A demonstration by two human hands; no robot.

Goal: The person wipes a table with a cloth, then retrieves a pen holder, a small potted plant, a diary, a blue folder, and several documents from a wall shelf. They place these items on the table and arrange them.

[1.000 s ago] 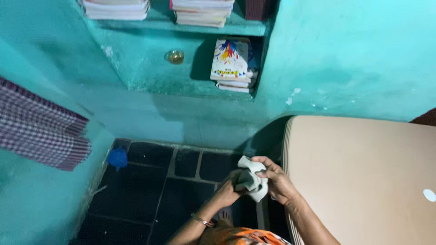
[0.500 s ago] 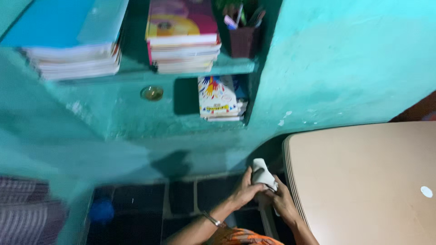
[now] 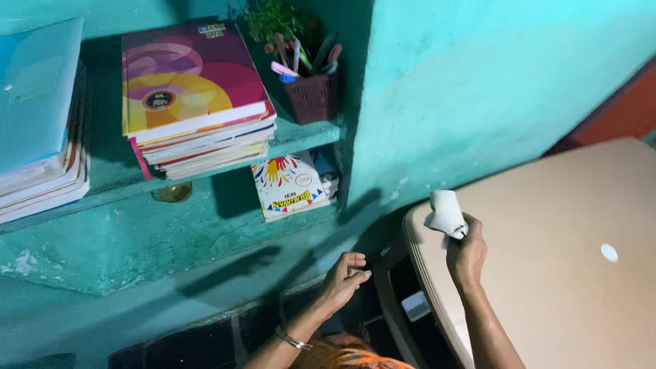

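Observation:
My right hand (image 3: 467,254) grips a crumpled white cloth (image 3: 445,213) and holds it against the near-left edge of a beige plastic table (image 3: 560,273). My left hand (image 3: 344,275) hangs free to the left of the table with its fingers loosely curled and nothing in them, just below the lower teal wall shelf (image 3: 171,239). A bangle sits on that wrist.
Teal wall niche with two shelves: a stack of colourful books (image 3: 195,102), a second stack (image 3: 37,130) at the left, a woven pen holder (image 3: 313,89), a book pile (image 3: 290,184) and a small brass bowl (image 3: 174,193). Dark tiled floor below.
The view has tilted up toward the shelves. My hands have parted: the right one carried the cloth up onto the table edge, the left one let go and moved away to the left.

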